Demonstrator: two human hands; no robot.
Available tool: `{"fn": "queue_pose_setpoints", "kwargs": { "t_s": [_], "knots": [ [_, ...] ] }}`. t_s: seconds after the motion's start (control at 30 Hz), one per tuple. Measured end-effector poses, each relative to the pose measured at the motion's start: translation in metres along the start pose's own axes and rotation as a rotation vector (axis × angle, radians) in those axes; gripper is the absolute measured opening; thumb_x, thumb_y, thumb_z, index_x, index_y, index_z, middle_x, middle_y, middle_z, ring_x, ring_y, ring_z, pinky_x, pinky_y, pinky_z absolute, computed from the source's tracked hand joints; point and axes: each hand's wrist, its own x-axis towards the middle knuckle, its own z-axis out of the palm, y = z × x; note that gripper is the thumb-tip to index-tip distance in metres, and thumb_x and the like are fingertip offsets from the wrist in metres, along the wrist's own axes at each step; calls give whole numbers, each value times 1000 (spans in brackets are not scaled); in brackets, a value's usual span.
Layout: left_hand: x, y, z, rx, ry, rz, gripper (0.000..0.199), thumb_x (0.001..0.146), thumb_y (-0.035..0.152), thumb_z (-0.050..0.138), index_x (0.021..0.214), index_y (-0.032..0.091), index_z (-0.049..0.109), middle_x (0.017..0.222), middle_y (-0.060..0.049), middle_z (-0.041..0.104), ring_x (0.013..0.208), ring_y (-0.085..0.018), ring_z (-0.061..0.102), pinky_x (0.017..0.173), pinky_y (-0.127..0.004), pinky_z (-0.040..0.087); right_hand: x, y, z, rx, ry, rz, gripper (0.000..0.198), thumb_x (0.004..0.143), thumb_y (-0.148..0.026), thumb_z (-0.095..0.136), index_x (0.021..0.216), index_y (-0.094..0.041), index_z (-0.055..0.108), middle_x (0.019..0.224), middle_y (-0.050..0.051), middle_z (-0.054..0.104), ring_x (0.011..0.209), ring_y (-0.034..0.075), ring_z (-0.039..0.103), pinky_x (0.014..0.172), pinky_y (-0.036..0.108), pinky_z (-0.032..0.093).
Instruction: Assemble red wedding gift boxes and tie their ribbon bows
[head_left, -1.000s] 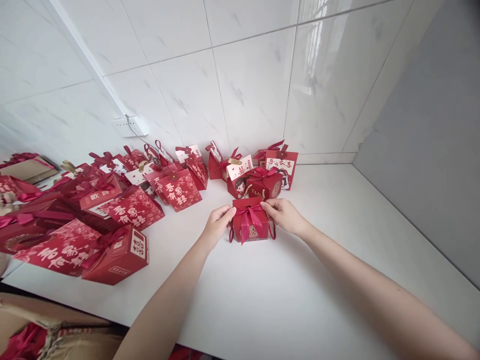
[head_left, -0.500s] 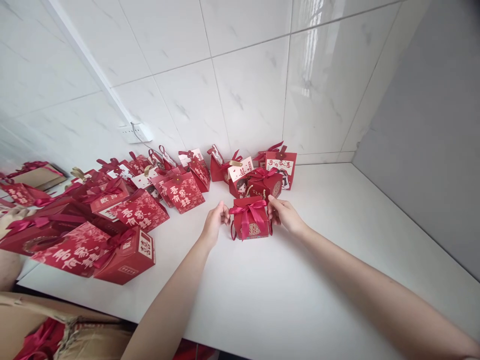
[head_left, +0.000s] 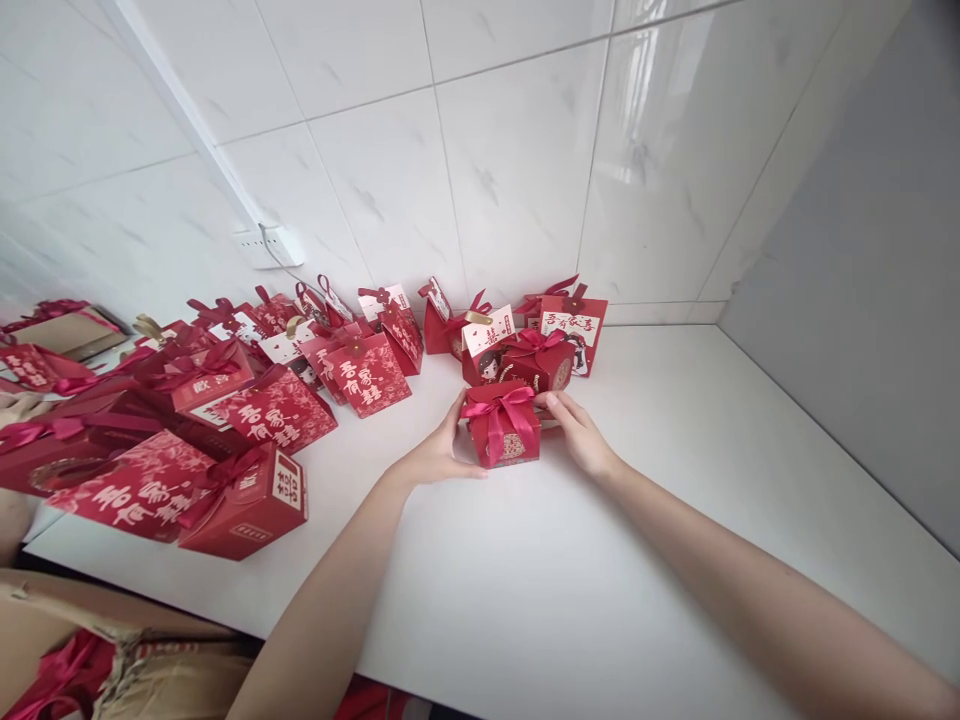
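In the head view, just below centre frame, a small red cardboard box with magenta ribbon bow (head_left: 517,445) sits between the spread left hand (head_left: 436,455) and right hand (head_left: 579,430), whose pinch I cannot tell.

Left hand (head_left: 435,452), right hand (head_left: 580,432), red ribboned box (head_left: 514,442) between

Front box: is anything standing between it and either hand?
Nothing visible does. The left hand is close against the left side of the front box, the right hand against its right. A bowed box stands behind it, not between.
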Motion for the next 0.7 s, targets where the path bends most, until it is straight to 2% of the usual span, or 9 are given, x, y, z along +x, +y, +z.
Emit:
{"fn": "queue_pose_setpoints", "kwargs": {
  "t_s": [0.1, 0.17, 0.27, 0.33, 0.43, 0.53, 0.63, 0.7],
  "knots": [
    [4, -6, 6, 32, 56, 88, 109, 62, 27, 84, 151, 30, 21, 156, -12, 28, 144, -32, 30, 114, -49, 35, -2, 4, 3, -10, -42, -59, 40, 92, -58, 45, 110, -24, 57, 112, 4, 64, 102, 21, 61, 88, 34, 49],
    [7, -11, 10, 91, 145, 124, 108, 66, 25, 81, 152, 31, 16, 157, -13, 26, 144, -32, 30, 115, -50, 33, -3, 5, 4, -49, -36, -112, 41, 92, -57, 46, 116, -25, 56, 116, 5, 63, 106, 21, 59, 92, 34, 47],
    [10, -21, 15, 217, 302, 148, 109, 70, 23, 76, 153, 33, 6, 159, -13, 22, 145, -30, 26, 118, -51, 25, -6, 5, 5, -96, 0, -166, 41, 93, -55, 46, 118, -24, 55, 117, 5, 63, 106, 22, 59, 93, 35, 47],
    [11, -25, 15, 258, 361, 157, 107, 71, 23, 74, 153, 34, 6, 158, -12, 24, 145, -29, 28, 118, -50, 26, -8, 5, 5, -104, 16, -177, 39, 92, -53, 48, 117, -23, 56, 114, 6, 64, 103, 22, 60, 90, 35, 47],
    [11, -27, 13, 286, 383, 157, 109, 72, 23, 73, 154, 33, 2, 154, -13, 32, 140, -29, 36, 115, -48, 31, -11, 4, 7, -110, 11, -192, 34, 92, -50, 51, 113, -23, 55, 112, 7, 65, 100, 21, 61, 88, 34, 48],
    [11, -27, 10, 406, 394, 156, 108, 74, 18, 69, 154, 32, -2, 153, -13, 33, 139, -28, 38, 112, -45, 37, -14, 2, 9, -167, 18, -230, 29, 92, -48, 53, 105, -23, 55, 108, 6, 65, 96, 20, 61, 87, 34, 49],
    [10, -24, 9, 566, 412, 167, 97, 78, 14, 65, 154, 31, 8, 153, -12, 31, 140, -28, 36, 110, -41, 40, -18, -1, 15, -225, 58, -245, 29, 90, -49, 56, 102, -23, 53, 107, 7, 65, 95, 21, 62, 86, 35, 50],
    [10, -22, 10, 670, 414, 191, 89, 80, 13, 62, 154, 29, 15, 151, -11, 34, 139, -29, 37, 111, -40, 39, -20, -2, 21, -224, 121, -200, 38, 85, -51, 63, 107, -23, 50, 108, 7, 65, 94, 21, 63, 82, 35, 52]
  ]
}}
